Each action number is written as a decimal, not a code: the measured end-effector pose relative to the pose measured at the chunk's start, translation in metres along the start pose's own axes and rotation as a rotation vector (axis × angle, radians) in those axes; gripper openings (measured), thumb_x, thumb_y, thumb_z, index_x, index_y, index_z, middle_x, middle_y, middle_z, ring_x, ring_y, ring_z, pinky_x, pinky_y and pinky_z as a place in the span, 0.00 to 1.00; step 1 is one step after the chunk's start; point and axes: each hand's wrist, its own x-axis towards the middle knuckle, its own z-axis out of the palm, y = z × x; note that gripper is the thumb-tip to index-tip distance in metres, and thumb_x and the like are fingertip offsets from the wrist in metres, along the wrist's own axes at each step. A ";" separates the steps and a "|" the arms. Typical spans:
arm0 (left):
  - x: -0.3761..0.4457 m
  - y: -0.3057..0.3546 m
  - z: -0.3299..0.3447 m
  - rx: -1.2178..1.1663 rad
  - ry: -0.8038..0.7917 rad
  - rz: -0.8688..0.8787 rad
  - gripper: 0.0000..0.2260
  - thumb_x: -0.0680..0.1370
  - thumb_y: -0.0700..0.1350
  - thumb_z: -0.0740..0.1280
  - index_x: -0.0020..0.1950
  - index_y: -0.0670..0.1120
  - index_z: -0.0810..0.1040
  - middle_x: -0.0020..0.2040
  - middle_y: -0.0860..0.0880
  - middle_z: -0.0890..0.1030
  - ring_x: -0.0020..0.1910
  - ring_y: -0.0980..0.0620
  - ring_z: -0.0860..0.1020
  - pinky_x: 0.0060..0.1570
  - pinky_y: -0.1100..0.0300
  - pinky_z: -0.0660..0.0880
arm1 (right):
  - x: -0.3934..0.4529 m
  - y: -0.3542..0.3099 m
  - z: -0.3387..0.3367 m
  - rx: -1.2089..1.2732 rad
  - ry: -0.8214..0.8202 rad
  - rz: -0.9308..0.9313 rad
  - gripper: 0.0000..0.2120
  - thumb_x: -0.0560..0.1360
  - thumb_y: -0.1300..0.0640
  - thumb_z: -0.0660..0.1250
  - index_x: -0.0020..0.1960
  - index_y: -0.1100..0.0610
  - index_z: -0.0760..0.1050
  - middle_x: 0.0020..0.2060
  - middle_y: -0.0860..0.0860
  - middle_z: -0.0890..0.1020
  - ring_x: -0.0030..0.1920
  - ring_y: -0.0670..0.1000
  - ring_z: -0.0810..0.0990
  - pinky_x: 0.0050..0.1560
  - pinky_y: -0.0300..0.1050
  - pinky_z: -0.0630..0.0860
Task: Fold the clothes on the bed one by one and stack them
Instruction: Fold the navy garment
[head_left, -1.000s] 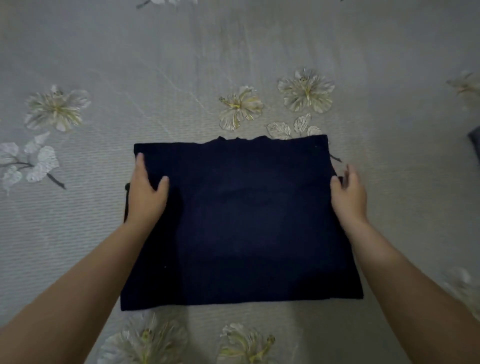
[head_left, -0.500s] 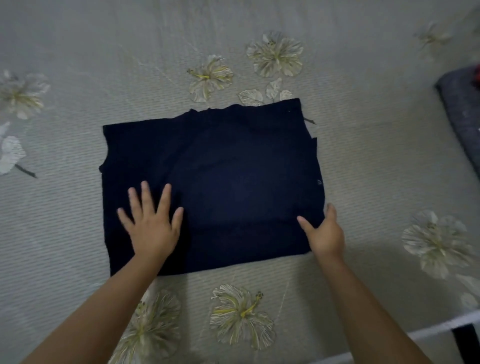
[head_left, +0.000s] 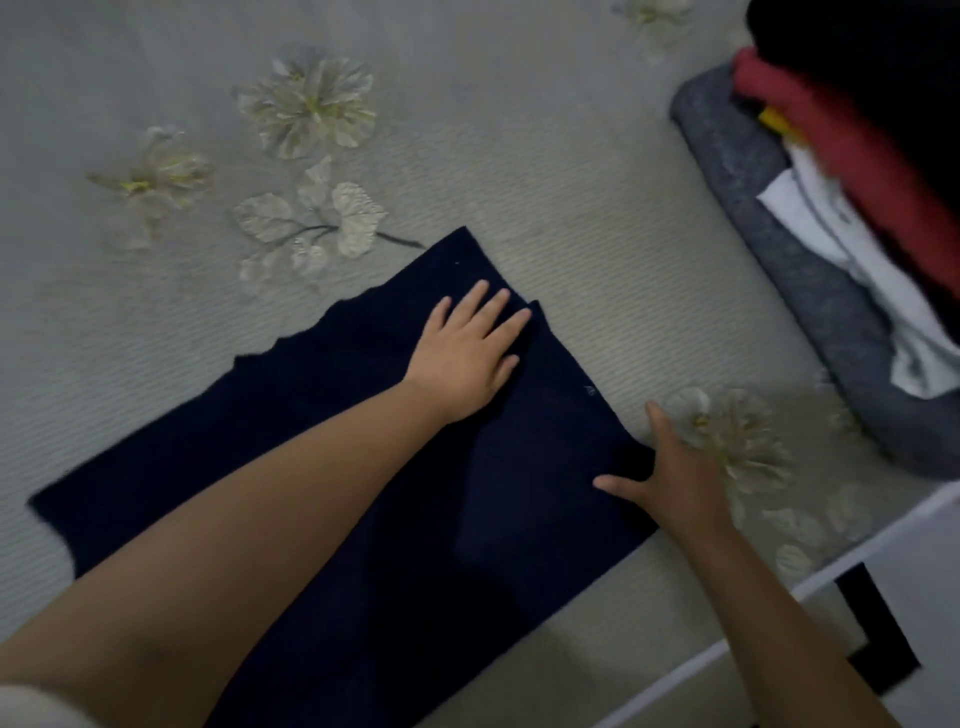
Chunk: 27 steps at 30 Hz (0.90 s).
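Note:
A dark navy folded garment (head_left: 311, 467) lies flat on the grey flowered bedsheet (head_left: 519, 130). My left hand (head_left: 467, 348) rests palm down on its far right part, fingers straight and spread. My right hand (head_left: 670, 478) touches the garment's right edge near the front corner, thumb and fingers stretched out flat. A stack of folded clothes (head_left: 852, 218) sits at the right: a grey piece at the bottom, then white, red and black ones above.
The bed's near edge with a white frame (head_left: 779, 618) runs across the lower right. A dark gap (head_left: 878, 634) shows beside it. The sheet around the garment carries pale flower prints.
The view has swung right, bringing the stack into sight. My left hand slid from the garment's near left part to its far right part. My right hand stays at the right edge.

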 end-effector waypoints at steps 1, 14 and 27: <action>0.017 0.010 0.001 0.030 -0.029 0.051 0.24 0.81 0.53 0.48 0.76 0.51 0.46 0.77 0.48 0.45 0.75 0.49 0.40 0.71 0.49 0.40 | 0.006 0.010 -0.007 -0.007 0.005 -0.006 0.49 0.63 0.44 0.75 0.74 0.55 0.51 0.70 0.55 0.66 0.68 0.54 0.66 0.65 0.47 0.63; 0.035 0.017 0.004 0.104 0.094 0.330 0.27 0.76 0.53 0.54 0.67 0.36 0.69 0.38 0.39 0.80 0.36 0.39 0.78 0.36 0.51 0.74 | -0.008 0.001 0.018 0.154 0.363 0.018 0.35 0.69 0.44 0.69 0.67 0.61 0.61 0.56 0.59 0.78 0.54 0.59 0.78 0.50 0.50 0.73; -0.216 -0.102 0.003 0.177 0.284 0.415 0.28 0.80 0.59 0.42 0.66 0.37 0.61 0.39 0.39 0.77 0.39 0.47 0.63 0.39 0.54 0.58 | -0.201 -0.085 0.139 0.022 0.462 -0.630 0.28 0.63 0.51 0.69 0.59 0.66 0.73 0.37 0.55 0.84 0.31 0.50 0.82 0.29 0.38 0.76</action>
